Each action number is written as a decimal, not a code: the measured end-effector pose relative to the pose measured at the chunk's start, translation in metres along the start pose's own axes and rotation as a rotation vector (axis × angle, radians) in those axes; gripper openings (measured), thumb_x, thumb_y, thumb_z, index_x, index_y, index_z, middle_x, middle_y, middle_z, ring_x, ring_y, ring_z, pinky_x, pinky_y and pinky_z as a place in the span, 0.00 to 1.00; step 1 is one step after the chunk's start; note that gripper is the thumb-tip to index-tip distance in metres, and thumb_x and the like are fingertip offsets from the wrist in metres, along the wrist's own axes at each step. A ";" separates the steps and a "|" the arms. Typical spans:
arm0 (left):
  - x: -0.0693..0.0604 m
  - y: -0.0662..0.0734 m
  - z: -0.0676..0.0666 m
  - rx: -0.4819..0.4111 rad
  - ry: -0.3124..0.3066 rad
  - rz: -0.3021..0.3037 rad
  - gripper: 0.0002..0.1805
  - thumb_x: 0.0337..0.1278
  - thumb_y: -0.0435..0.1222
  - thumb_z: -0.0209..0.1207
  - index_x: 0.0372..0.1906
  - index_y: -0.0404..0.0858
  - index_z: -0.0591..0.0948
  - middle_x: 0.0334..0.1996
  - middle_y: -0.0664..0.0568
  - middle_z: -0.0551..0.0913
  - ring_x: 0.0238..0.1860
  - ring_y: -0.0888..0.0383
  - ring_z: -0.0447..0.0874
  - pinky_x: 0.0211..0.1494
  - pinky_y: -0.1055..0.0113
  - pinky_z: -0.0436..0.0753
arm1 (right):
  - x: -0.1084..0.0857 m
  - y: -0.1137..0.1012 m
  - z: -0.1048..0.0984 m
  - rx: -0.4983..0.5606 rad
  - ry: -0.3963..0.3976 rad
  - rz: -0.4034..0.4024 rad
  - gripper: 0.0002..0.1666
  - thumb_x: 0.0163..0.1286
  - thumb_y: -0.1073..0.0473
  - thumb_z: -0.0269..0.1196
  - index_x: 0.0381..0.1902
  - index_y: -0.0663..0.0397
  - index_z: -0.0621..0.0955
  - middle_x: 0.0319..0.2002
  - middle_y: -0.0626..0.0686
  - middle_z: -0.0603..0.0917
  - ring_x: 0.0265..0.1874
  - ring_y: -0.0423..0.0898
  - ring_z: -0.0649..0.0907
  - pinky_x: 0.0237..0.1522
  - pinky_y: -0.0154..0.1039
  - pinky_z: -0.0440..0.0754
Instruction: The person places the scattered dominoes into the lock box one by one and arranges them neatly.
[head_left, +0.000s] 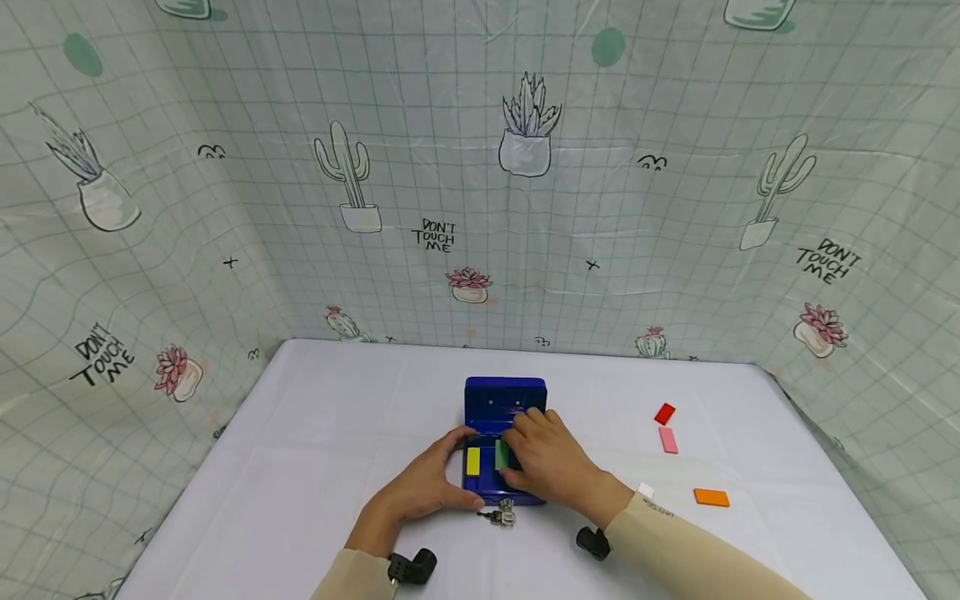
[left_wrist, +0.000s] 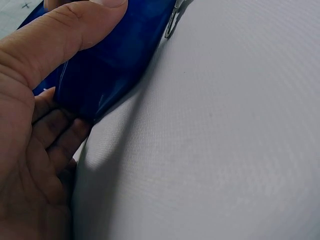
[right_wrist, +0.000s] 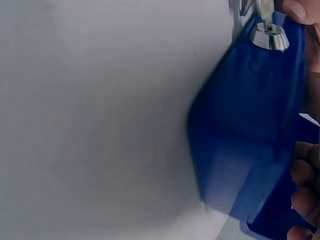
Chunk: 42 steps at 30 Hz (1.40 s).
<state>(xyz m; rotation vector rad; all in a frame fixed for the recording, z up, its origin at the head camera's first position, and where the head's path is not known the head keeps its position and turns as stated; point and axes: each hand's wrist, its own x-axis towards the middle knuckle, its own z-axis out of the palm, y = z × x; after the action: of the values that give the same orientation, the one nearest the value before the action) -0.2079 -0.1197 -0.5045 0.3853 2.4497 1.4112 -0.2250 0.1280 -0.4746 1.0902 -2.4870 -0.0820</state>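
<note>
Box (head_left: 487, 467), probably stiff, light and slick, is best steadied by its side walls; the left hand (head_left: 423, 483) grips its left end on the bench (head_left: 337, 417). Fingers of the right hand (head_left: 551, 458) pinch a green block (head_left: 501, 457) within it, likely light and rigid, best taken by its edges. Glossy deep blue, the box stands lid-up, its silver lock (right_wrist: 270, 38) bearing a key (right_wrist: 266, 8); the block looks flat and oblong.
</note>
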 end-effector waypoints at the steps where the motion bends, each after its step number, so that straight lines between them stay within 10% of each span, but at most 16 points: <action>1: 0.000 0.000 0.000 0.000 -0.001 -0.003 0.60 0.39 0.48 0.84 0.80 0.49 0.64 0.81 0.41 0.65 0.82 0.38 0.59 0.81 0.33 0.59 | 0.002 -0.001 0.002 -0.001 -0.001 -0.005 0.29 0.62 0.35 0.74 0.46 0.52 0.87 0.39 0.48 0.82 0.39 0.47 0.74 0.38 0.40 0.68; 42: 0.002 -0.003 0.000 -0.001 -0.015 0.016 0.62 0.42 0.49 0.83 0.82 0.46 0.61 0.81 0.41 0.63 0.82 0.39 0.58 0.82 0.34 0.58 | 0.021 -0.012 0.019 -0.026 -0.126 -0.060 0.27 0.66 0.32 0.71 0.45 0.48 0.89 0.38 0.44 0.82 0.42 0.45 0.78 0.42 0.41 0.73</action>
<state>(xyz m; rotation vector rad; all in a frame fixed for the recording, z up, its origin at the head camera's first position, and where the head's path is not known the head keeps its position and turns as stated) -0.2102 -0.1204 -0.5075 0.4150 2.4392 1.4115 -0.2370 0.1031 -0.4869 1.1830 -2.5559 -0.2063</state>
